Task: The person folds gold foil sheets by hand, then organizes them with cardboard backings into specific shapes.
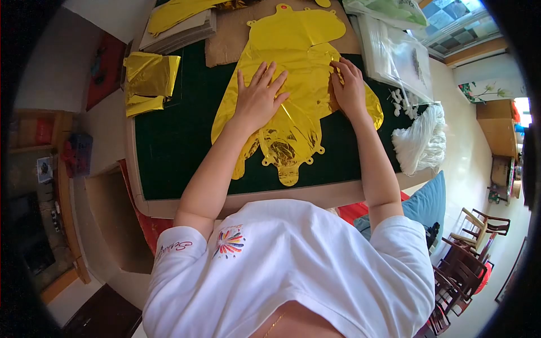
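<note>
One gold foil piece [304, 79] lay on the tabletop [180, 141], long axis near to far, under the left hand [258, 103], fingers spread flat; the right hand [351, 90] curled at its right side, grip unclear.

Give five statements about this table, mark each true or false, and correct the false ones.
The left hand lies spread on the gold foil sheet. True.
The table covering is red. False: it is dark green.
The white strand bundle lies right of the gold foil sheet. True.
The right hand holds the white strand bundle. False: it is at the gold foil sheet's right side.
A smaller gold foil piece lies left of the left hand. True.
</note>
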Motion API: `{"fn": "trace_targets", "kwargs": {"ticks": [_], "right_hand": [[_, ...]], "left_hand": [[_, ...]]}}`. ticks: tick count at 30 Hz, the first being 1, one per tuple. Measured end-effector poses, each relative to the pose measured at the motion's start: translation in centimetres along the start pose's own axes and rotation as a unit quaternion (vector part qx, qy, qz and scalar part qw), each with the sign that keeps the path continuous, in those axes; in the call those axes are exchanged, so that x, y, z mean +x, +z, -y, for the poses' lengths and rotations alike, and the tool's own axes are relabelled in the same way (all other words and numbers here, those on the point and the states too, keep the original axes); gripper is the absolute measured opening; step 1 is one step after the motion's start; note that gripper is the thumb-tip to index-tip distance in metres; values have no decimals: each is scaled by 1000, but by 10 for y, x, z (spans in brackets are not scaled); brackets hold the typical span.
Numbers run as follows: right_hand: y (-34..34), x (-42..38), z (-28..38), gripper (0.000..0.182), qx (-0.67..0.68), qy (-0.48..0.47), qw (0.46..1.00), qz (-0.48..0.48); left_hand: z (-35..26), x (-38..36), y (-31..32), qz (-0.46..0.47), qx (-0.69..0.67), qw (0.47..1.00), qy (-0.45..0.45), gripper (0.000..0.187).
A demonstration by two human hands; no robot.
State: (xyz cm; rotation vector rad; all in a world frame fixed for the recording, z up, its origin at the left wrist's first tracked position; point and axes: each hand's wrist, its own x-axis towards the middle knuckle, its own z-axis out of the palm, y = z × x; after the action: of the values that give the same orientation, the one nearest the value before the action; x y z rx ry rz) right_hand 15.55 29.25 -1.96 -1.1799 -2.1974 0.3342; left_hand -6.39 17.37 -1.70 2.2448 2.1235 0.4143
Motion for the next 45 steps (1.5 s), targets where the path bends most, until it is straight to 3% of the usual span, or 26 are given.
{"fn": "trace_targets", "kwargs": {"ticks": [14,24,27,36,40,42,45], "right_hand": [[-2,1,5,29,34,10,999,-6],[18,74,28,35,-45,-144,988,-38],[45,93,-4,37,-164,-65,984,-21],[47,97,-19,37,-174,-57,983,18],[45,96,-13,37,-153,-75,984,-47],[21,81,22,38,-80,-136,986,-44],[5,31,67,43,-6,-140,989,50]], "left_hand": [[0,0,0,1,-3,1000,-2,50],[-3,0,-4,29,19,999,-11,51],[-2,1,-5,28,2,999,-16,51],[-3,0,-7,33,-5,999,-17,51],[-3,0,-7,37,-9,999,-18,51],[-2,-1,-5,35,-2,999,-15,51],[-1,0,0,20,8,1000,-9,50]]}}
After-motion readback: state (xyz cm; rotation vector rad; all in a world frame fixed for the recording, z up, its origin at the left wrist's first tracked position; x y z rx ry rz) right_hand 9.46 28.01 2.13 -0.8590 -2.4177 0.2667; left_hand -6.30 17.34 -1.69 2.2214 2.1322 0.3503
